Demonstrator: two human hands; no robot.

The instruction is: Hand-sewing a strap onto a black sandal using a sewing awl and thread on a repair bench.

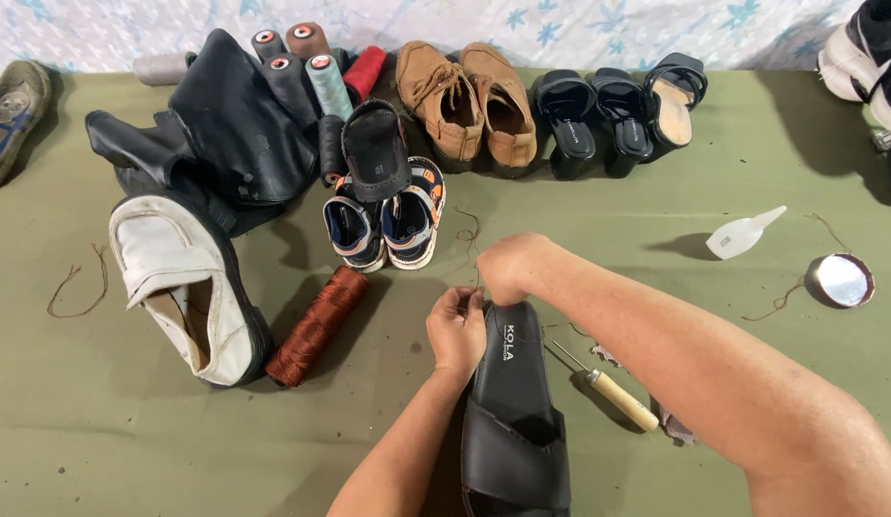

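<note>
- Green mat (129,440): carries everything.
- Black slide (515,412): landmark, at the near edge.
- Awl (613,391): just right of the slide.
- Brown spool (318,324): left of the slide.
- White loafer (182,282): further left, past the spool.
- Child's sandals (386,220): beyond the slide, to its left.
- Tan shoes (467,103): far behind the slide.
- Black heels (598,120): behind it, to the right.
- Glue bottle (742,233): well right of the slide.
- Round tin (840,280): further right.

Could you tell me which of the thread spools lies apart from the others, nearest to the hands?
It is the reddish-brown spool, lying on its side between the white shoe and the left hand. The other spools are clustered at the far edge.
</note>
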